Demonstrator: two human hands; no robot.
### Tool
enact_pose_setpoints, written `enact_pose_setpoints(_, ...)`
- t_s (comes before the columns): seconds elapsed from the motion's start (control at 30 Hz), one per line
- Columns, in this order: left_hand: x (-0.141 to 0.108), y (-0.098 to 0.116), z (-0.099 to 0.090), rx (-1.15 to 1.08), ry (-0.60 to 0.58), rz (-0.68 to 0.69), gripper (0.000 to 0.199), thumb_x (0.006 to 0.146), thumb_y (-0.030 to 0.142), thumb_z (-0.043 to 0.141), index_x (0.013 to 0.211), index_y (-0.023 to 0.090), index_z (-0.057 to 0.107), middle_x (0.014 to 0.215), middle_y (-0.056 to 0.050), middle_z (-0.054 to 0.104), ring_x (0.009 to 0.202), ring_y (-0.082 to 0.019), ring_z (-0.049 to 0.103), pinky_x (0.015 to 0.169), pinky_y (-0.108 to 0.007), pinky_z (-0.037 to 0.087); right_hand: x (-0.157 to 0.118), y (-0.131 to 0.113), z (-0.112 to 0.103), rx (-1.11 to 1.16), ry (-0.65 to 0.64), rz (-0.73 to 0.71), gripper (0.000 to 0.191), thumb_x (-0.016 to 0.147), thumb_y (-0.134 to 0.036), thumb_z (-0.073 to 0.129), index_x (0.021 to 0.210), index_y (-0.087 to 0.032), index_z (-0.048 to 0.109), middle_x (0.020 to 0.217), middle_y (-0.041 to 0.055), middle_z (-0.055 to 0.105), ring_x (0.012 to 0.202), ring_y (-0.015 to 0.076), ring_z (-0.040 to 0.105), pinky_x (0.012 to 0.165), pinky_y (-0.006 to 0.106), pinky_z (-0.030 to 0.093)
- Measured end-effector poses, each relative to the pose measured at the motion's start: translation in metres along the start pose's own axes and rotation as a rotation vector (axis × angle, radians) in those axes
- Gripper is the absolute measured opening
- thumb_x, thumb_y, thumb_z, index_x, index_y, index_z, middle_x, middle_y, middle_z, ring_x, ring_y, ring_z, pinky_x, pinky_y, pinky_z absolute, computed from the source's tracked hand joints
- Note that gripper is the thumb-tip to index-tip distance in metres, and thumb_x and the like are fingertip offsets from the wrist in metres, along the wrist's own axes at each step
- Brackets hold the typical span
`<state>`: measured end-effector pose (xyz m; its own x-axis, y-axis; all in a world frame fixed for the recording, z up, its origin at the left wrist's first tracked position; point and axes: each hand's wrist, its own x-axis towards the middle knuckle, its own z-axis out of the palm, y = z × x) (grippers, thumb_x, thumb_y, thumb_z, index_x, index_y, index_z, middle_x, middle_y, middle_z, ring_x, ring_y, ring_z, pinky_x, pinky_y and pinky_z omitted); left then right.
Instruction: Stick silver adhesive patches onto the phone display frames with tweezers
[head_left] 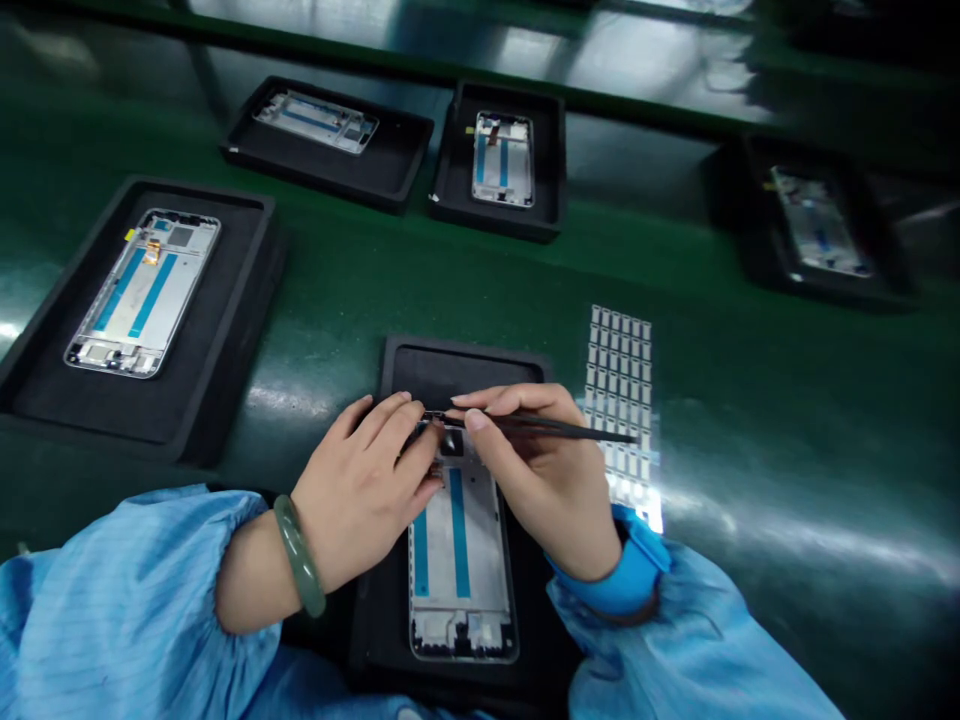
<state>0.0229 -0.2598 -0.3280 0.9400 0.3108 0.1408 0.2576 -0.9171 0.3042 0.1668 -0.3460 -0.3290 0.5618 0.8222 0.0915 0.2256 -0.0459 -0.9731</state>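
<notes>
In front of me a silver phone frame (484, 540) with two blue strips lies in a black tray (465, 365). My left hand (367, 480) reaches over the frame's upper left part, its bent fingers gripping near the top edge. Between the thumb and fingers of my right hand (551, 470) is a pair of dark tweezers (577, 430). Their back end points right and their front reaches the frame's top edge, close to my left fingertips. The fingers partly hide the tips, and I cannot make out anything between them.
A sheet of small pale stickers (619, 370) lies right of the tray, partly behind my right hand. Other phone frames sit in black trays at the left (232, 330), at the back (405, 180), back centre (551, 160) and far right (892, 250) of the green table (750, 420).
</notes>
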Motion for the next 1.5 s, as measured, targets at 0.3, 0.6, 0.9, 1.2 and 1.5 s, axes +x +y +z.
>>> enact_pose_setpoints(0.3,0.0000,0.0002,0.0008,0.006,0.016,-0.002,0.034,0.091,0.029,0.049,0.120,0.010,0.053,0.123,-0.013,0.054,0.121,-0.027,0.046,0.101,-0.046,0.040,-0.0003,0.0019,-0.0002,-0.166,-0.005,-0.088,0.010,0.084,-0.018,0.059,0.087,-0.022,0.050,0.091,0.0024,0.064,0.087,0.0169,0.065,0.078,0.034,0.053)
enact_pose_setpoints(0.6,0.0002,-0.0002,0.0007,-0.004,0.022,0.003,0.034,0.090,0.028,0.050,0.119,0.010,0.053,0.122,-0.014,0.054,0.120,-0.027,0.047,0.100,-0.047,0.041,-0.0006,0.0002,0.0010,-0.158,0.007,-0.078,0.010,0.085,-0.019,0.058,0.089,-0.023,0.051,0.091,0.0030,0.063,0.087,0.0165,0.065,0.075,0.033,0.055)
enact_pose_setpoints(0.9,0.0000,-0.0002,0.0014,0.006,0.037,0.010,0.033,0.091,0.028,0.048,0.118,0.009,0.053,0.121,-0.014,0.055,0.120,-0.027,0.047,0.100,-0.046,0.041,-0.0018,0.0027,0.0000,-0.229,-0.020,-0.127,0.012,0.084,-0.016,0.058,0.090,-0.024,0.051,0.092,0.0012,0.062,0.092,0.0161,0.063,0.080,0.033,0.052)
enact_pose_setpoints(1.2,0.0003,0.0002,0.0017,0.015,0.050,0.009,0.033,0.090,0.028,0.049,0.118,0.010,0.053,0.121,-0.014,0.055,0.119,-0.027,0.048,0.099,-0.046,0.042,-0.0031,0.0032,0.0015,-0.256,-0.029,-0.172,0.013,0.084,-0.015,0.057,0.090,-0.024,0.050,0.091,0.0019,0.061,0.091,0.0173,0.062,0.079,0.035,0.052)
enact_pose_setpoints(1.5,-0.0003,-0.0001,0.0027,0.018,0.041,0.008,0.034,0.090,0.028,0.050,0.119,0.009,0.053,0.122,-0.014,0.054,0.120,-0.028,0.047,0.100,-0.046,0.041,-0.0024,0.0009,0.0027,-0.312,-0.044,-0.243,0.018,0.083,-0.009,0.056,0.087,-0.025,0.049,0.092,0.0017,0.061,0.089,0.0165,0.062,0.078,0.032,0.051)
